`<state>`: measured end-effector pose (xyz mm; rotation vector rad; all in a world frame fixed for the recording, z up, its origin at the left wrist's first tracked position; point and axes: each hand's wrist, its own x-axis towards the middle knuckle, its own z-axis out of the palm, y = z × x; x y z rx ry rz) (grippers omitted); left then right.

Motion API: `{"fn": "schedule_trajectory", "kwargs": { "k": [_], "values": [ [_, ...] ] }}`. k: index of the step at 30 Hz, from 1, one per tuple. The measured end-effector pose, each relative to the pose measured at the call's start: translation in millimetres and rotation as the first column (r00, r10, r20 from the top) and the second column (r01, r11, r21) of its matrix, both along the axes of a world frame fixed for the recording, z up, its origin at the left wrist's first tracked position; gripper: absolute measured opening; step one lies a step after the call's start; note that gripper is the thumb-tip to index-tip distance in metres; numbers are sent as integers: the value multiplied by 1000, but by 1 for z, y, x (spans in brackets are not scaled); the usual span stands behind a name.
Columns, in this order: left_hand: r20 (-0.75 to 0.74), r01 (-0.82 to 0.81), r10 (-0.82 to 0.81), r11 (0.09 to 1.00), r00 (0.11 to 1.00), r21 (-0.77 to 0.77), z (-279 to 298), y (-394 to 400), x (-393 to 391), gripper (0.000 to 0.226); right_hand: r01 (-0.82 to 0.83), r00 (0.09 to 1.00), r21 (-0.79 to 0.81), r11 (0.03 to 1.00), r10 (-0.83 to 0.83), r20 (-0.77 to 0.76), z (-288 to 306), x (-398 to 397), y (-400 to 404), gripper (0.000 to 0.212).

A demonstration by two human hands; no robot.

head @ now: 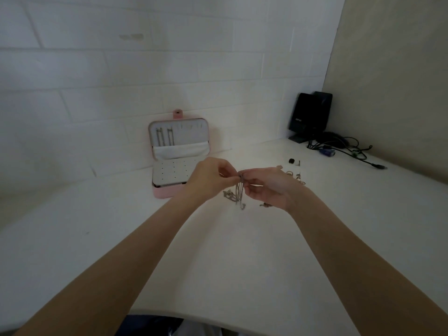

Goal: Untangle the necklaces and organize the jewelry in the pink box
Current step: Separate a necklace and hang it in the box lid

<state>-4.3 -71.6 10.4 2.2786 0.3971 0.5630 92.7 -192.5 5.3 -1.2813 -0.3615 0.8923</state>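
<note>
Head view: left hand (pixel 208 179) and right hand (pixel 269 187) both pinching necklace chains (pixel 238 191).

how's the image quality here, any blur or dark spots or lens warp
Head view: dim overall, brightest on the table near the hands, darkening toward the corners; wide-angle warp bends the wall tile lines; the black device is smeared by motion blur; the necklaces are soft, single chains hard to separate.

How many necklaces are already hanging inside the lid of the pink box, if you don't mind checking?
2. One chain hangs at the far left of the pink box lid; a second chain hangs just right of it. The hooks further right look empty, though blur may hide something fine.
</note>
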Motion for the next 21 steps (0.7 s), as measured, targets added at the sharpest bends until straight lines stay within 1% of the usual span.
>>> {"fn": "schedule_trajectory", "kwargs": {
  "k": [4,6,11,14,18,21],
  "values": [
    [37,-21,27,988,999,-156,-3,2,2,7,-24,998,-6,1000,24,52,-2,1,-1,9],
    [28,-13,19,984,999,-177,-2,3,2,6,-42,994,-6,999,42,98,-3,2,-1,9],
    [-12,-35,33,989,999,-146,0,5,4,5,-57,977,-30,998,62,206,-4,3,2,9],
    [-22,-17,14,990,1000,-143,2,8,5,2,-47,978,-12,999,48,205,-3,4,2,10],
    [-26,-1,-1,996,1000,-92,2,10,5,8,-50,979,-4,999,50,196,-4,5,2,8],
    [-37,5,-5,1000,999,-11,2,11,6,8,-41,976,-15,999,44,214,-5,4,4,6]
  ]
}}
